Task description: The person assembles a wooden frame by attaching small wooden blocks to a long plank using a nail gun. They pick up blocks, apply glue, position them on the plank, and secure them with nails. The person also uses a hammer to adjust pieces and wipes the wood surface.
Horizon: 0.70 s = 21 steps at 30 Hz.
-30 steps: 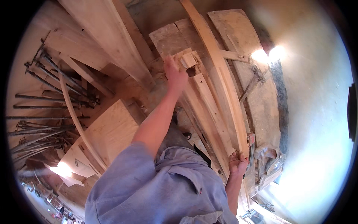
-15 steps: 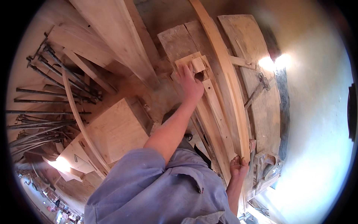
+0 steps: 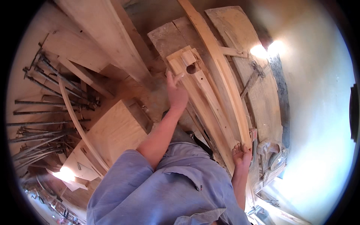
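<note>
In front of me lies a long pale wooden plank [image 3: 200, 107], running from upper left to lower right. On it rests a narrower wooden strip [image 3: 212, 95] with small holes. At its far end sit a small light wood block [image 3: 188, 57] and, just below that, a dark round opening [image 3: 191, 69]. My left hand [image 3: 177, 93] is at the plank's left edge, index finger and thumb stretched apart. By the near end of the wood is my right hand [image 3: 242, 155], palm up with curled fingers; whether anything is inside them cannot be made out.
A long wooden beam [image 3: 221, 63] lies right of the plank. Further right, a hammer [image 3: 253, 78] rests on a worn board [image 3: 258, 97]. Several dark metal clamps [image 3: 48, 102] are at the left, near a plywood panel [image 3: 116, 125] and a thin curved strip [image 3: 73, 112].
My left hand has come off the block end and moved back to the plank's left edge, uncovering the block and round opening. My right hand stays at the near end.
</note>
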{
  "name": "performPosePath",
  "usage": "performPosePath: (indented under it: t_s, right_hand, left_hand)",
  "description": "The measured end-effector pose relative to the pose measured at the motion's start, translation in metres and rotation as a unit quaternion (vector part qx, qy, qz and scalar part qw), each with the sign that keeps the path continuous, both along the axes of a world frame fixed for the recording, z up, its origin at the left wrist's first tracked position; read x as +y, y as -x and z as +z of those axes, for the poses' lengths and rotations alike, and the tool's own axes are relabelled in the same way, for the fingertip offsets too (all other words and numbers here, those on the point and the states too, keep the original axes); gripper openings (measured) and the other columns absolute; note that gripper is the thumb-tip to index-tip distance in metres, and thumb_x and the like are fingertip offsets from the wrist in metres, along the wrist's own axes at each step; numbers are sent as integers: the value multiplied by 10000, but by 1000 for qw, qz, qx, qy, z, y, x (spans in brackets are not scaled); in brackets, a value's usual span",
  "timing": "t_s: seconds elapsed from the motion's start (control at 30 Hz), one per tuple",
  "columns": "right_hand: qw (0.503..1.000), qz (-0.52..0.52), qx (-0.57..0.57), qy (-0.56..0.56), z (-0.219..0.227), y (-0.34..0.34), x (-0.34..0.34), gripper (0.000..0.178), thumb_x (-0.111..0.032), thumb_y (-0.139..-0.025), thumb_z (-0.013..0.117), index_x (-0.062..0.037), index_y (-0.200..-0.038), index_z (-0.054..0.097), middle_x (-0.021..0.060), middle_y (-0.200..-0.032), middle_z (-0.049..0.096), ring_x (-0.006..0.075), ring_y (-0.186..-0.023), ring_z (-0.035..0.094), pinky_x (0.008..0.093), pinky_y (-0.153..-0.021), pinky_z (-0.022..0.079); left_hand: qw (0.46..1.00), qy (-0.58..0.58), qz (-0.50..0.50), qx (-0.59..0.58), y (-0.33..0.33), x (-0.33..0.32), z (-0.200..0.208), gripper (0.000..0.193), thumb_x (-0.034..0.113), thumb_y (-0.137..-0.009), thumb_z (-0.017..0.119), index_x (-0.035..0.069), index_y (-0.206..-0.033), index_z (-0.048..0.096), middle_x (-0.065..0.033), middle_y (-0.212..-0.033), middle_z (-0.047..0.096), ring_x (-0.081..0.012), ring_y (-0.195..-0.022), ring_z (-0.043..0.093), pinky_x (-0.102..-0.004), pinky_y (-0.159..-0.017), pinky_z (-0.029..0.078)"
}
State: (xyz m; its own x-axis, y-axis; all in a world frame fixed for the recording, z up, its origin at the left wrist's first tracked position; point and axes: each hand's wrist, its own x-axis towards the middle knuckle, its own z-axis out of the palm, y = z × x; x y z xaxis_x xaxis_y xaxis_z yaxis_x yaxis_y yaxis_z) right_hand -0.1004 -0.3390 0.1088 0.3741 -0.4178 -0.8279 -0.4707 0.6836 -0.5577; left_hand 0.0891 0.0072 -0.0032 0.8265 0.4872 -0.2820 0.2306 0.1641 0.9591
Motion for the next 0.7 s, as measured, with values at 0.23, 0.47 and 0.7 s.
performPosePath:
  t_s: [0.23,0.47,0.7]
  right_hand:
    - [999,-29,3,-24,-20,25,-13,148,-197,-970,621,-76,-1053,640,77,-954,687,266,-884,649,410,-799,519]
    - [998,12,-60,-24,-31,34,-26,183,-202,-955,649,-73,-1084,631,105,-1017,673,280,-902,637,408,-811,515]
    - [997,54,-49,-3,-32,55,-27,194,-188,-956,637,-87,-1119,610,108,-1031,672,286,-920,641,414,-808,517]
  left_hand:
    - [951,305,-1,55,24,-2,15,894,-72,-903,511,-8,-1605,-40,-196,-1386,602,-240,-975,696,-341,-930,532]
    - [958,275,-33,70,16,-34,31,972,-163,-762,333,38,-1603,-109,-259,-1515,467,-305,-779,727,-376,-758,599]
    - [960,260,-84,69,37,-61,24,972,-176,-766,324,77,-1614,-79,-302,-1528,418,-287,-525,661,-348,-501,568]
